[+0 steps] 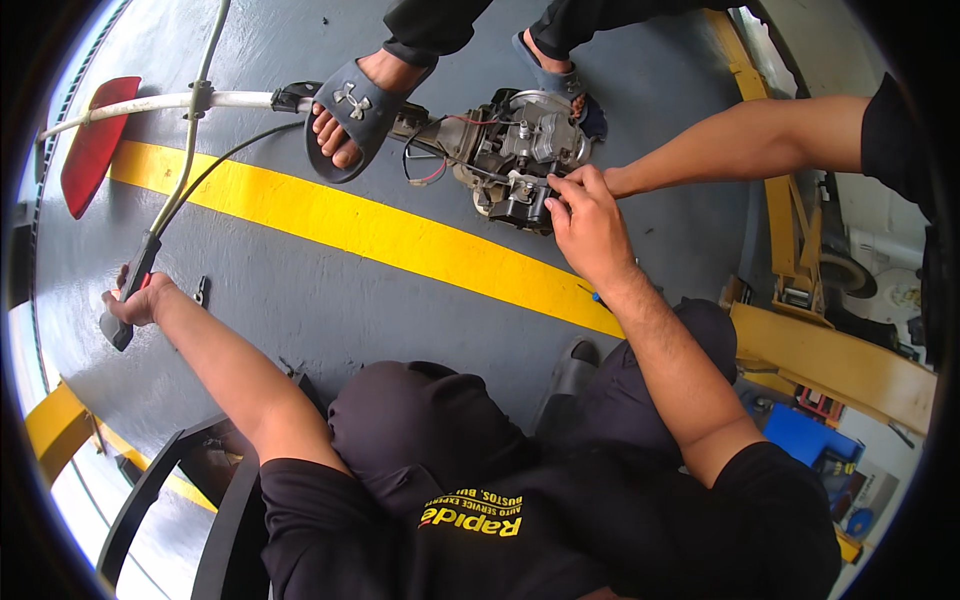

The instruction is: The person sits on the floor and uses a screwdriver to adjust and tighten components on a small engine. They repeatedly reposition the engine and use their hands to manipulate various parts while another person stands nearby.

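A brush cutter lies on the floor, its white shaft [235,99] running left from the grey metal engine [535,140]. My left hand [145,300] is wrapped round the black throttle grip [119,330] at the near end of the bent handlebar [183,165]. My right hand [592,225] reaches to the near right side of the engine. Its thumb and index finger close at a small dark part there, which they mostly cover. From the right comes another person's bare arm [740,145]; that hand is largely hidden behind mine at the engine.
The other person's foot in a dark slide sandal [350,118] rests over the shaft. A red guard [97,150] stands at the far left. A yellow stripe [370,238] crosses the grey floor. Yellow lift arms [840,365] and a blue case [808,445] are at the right.
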Demonstrator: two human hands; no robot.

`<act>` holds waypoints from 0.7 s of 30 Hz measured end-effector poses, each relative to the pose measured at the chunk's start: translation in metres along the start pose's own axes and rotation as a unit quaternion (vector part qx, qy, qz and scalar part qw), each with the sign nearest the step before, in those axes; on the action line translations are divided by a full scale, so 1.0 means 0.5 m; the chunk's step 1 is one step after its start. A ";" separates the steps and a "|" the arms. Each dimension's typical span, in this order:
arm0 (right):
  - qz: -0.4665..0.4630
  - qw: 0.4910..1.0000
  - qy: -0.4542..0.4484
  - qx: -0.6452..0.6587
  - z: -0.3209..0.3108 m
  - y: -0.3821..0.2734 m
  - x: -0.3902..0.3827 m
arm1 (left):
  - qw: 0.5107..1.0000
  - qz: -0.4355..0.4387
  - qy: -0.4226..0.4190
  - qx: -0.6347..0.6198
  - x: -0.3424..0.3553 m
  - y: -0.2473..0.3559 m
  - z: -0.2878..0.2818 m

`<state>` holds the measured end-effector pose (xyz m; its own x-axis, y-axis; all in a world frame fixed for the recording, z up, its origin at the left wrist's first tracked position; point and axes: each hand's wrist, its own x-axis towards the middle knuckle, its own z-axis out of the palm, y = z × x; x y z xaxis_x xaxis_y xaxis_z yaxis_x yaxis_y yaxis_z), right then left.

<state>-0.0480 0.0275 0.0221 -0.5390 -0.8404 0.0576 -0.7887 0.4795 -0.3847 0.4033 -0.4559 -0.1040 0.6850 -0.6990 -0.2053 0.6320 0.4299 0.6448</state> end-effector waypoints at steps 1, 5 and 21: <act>0.005 1.000 -0.008 -0.013 -0.001 0.002 0.004 | 1.000 -0.003 0.000 0.002 -0.001 0.001 0.000; -0.012 1.000 0.004 -0.028 0.001 0.004 0.006 | 1.000 -0.010 -0.012 0.003 -0.006 0.004 -0.001; 0.343 0.906 -0.211 0.130 0.025 0.059 0.008 | 0.999 0.006 0.025 0.022 0.038 -0.018 -0.027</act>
<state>-0.0698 0.0352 -0.0007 -0.6719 -0.4146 -0.6137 -0.1849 0.8963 -0.4031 0.4156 -0.4653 -0.1239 0.7110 -0.6634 -0.2333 0.6071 0.4117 0.6797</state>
